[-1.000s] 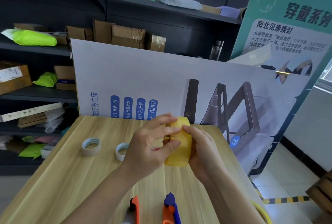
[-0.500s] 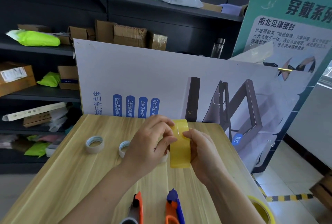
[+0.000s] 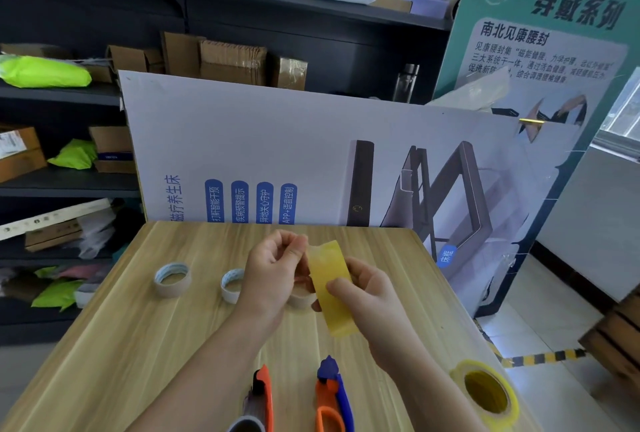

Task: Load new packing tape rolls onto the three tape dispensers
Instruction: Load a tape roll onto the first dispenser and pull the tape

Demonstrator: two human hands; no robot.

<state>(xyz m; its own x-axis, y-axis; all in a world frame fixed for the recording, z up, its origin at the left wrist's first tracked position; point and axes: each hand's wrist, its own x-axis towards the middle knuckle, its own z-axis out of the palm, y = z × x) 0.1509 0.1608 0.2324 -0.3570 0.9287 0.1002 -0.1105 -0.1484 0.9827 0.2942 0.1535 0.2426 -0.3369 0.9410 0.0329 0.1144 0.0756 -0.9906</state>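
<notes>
1. Head view: my right hand (image 3: pixel 369 298) grips the yellow tape roll (image 3: pixel 329 284), held upright above the wooden table (image 3: pixel 138 345).
2. My left hand (image 3: pixel 275 270) pinches the roll's top edge.

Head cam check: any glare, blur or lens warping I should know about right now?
Head view: daylight from the right washes out the floor; the wide-angle lens bows the shelves; the yellow tape roll, held by the left hand and right hand, reads clearly, slightly soft.
</notes>
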